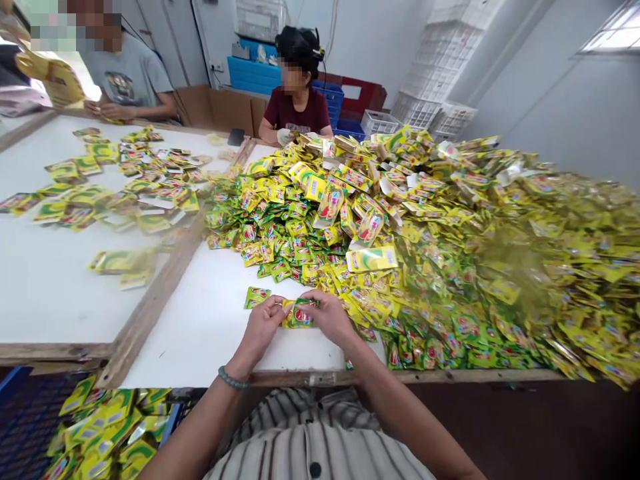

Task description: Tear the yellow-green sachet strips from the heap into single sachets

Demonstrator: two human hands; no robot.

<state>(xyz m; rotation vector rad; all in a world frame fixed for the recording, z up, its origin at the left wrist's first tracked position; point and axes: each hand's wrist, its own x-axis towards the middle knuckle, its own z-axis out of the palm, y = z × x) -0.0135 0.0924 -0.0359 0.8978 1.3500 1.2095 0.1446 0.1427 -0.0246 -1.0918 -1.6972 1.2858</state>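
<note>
"Packet (301, 313), or two together? The left hand (263, 327) and the right hand (329, 319) cover the ends, so I can't count."

"I can't tell either. A yellow part shows toward the left hand and a green part with a red picture toward the right. The print is too small to read."

"How is the grip?"

"Narrow on each side, thumb against fingers. The packet is held between the two grips, over the bench (200, 320) near its front edge."

"What lies about it?"

"One green packet (257, 297) lies just beyond the left hand, toward the far edge. The heap (435, 280) begins just past the right hand and spreads along the front edge to the right. Its lower layers are hidden, and a blur smears its right part. A yellow box (373, 259) lies on its near slope."

"Anything cut off?"

"The basket (25, 423) below the bench's front left corner runs out of view at the bottom. Past the far edge, one person (300, 110) has gloved hands partly hidden behind the heap. Another person (133, 80), farther left, holds something too small to make out."
</note>
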